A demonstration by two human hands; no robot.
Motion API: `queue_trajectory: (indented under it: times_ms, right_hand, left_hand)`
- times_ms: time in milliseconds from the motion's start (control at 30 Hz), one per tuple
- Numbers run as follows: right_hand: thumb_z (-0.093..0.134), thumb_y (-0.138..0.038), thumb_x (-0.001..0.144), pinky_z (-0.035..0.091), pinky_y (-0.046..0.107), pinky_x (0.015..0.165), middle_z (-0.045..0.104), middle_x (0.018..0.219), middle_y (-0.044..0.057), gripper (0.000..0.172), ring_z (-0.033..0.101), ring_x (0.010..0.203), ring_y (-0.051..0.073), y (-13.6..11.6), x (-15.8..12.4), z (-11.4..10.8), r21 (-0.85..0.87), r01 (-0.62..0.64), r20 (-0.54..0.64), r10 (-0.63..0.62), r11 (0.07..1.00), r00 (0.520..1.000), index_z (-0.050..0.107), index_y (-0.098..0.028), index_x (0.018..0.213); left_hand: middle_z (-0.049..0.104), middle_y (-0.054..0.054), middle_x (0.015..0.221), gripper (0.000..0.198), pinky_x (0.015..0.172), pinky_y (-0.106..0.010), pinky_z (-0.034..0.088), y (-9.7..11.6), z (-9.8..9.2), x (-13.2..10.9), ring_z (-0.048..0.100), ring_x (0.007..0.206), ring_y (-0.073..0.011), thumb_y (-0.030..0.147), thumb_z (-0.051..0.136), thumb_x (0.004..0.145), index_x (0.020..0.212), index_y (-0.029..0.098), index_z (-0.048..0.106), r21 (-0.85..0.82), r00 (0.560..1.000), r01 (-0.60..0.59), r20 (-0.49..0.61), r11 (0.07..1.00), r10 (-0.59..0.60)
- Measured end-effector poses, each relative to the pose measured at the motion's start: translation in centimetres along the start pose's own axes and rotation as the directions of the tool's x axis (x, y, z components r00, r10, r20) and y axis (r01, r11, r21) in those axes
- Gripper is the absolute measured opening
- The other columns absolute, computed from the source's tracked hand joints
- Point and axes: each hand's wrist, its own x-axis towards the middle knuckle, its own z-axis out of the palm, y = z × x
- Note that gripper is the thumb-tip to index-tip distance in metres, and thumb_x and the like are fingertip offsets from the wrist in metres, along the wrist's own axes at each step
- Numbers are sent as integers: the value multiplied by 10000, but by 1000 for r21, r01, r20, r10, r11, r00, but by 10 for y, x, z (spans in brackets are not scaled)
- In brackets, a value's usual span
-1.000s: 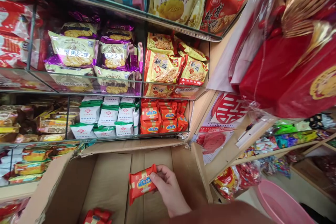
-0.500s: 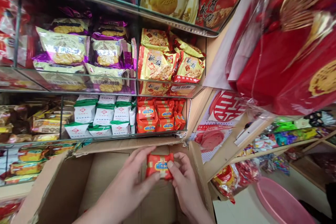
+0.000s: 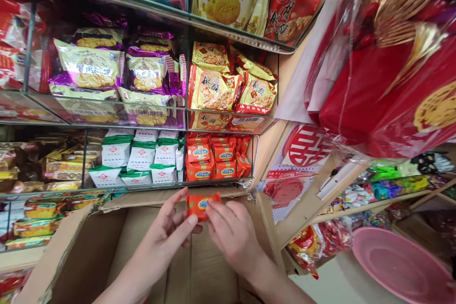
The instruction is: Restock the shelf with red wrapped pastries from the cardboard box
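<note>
A small red snack packet [image 3: 195, 205] with a blue-and-gold label is held between both hands, above the open cardboard box. My left hand [image 3: 167, 237] supports its left side, thumb over the lower front corner and fingers partly behind. From the right, my right hand [image 3: 233, 232] closes its fingers over the packet's right part, covering some of the label. Just beyond, matching red packets [image 3: 213, 156] are stacked in a glass-fronted shelf compartment. Beneath my hands is the cardboard box [image 3: 67, 251], its inner bottom partly hidden by my forearms.
White-and-green packets [image 3: 142, 156] sit left of the red stack. Yellow-and-red cookie packs [image 3: 215, 88] fill the shelf above, beside purple-edged cookie packs [image 3: 92, 64]. Red bagged decorations [image 3: 377, 85] hang at the right. A pink basin [image 3: 399, 256] stands low at right.
The packet has moved left and slightly up, toward the shelf, and turned a little. My right hand has shifted from its edge to over its front. The left fingers have moved partly behind it.
</note>
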Motion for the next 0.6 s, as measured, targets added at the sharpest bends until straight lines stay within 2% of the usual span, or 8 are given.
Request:
queue_trajectory:
  times_ms: [100, 200, 267, 433, 600]
  right_hand:
    - [499, -139, 848, 424, 344, 776, 635, 1115, 87, 291, 538, 928, 192, 31, 24, -1, -84, -52, 8, 53, 995, 999, 548, -130, 1135]
    - [451, -173, 881, 408, 353, 772, 611, 1161, 70, 288, 498, 903, 200, 63, 47, 5, -213, -150, -12, 151, 966, 988, 557, -146, 1147]
    - [427, -173, 891, 401, 351, 730, 600, 1181, 59, 295, 472, 839, 200, 77, 58, 14, -296, -166, -26, 165, 941, 986, 561, -154, 1153]
    - [378, -169, 902, 370, 344, 638, 605, 1173, 42, 313, 451, 752, 204, 93, 78, 34, -462, -129, 21, 156, 878, 988, 564, -167, 1154]
    - [363, -166, 906, 378, 322, 686, 621, 1111, 56, 304, 484, 779, 200, 95, 91, 44, -457, -103, 51, 142, 883, 989, 563, -161, 1135]
  left_hand:
    - [641, -28, 924, 553, 587, -249, 441, -7, -4, -5, 600, 744, -149, 479, 578, 731, 1187, 241, 375, -9, 1000, -9, 28, 1000, 9]
    - [646, -22, 865, 492, 589, -255, 432, -21, -7, -10, 585, 707, -142, 478, 604, 713, 1101, 225, 440, 10, 995, 8, 96, 1000, -9]
    - [644, -23, 847, 503, 598, -264, 431, -30, -9, -12, 580, 706, -146, 510, 616, 691, 1072, 217, 465, 29, 992, 30, 122, 999, -33]
    - [636, -33, 850, 589, 619, -275, 429, -49, -15, -18, 560, 710, -152, 596, 626, 632, 1059, 220, 473, 34, 985, 105, 136, 994, -109]
    - [617, -17, 868, 510, 729, -287, 433, -67, -25, -23, 547, 774, -151, 541, 598, 700, 1095, 246, 466, 28, 968, 130, 211, 991, -133]
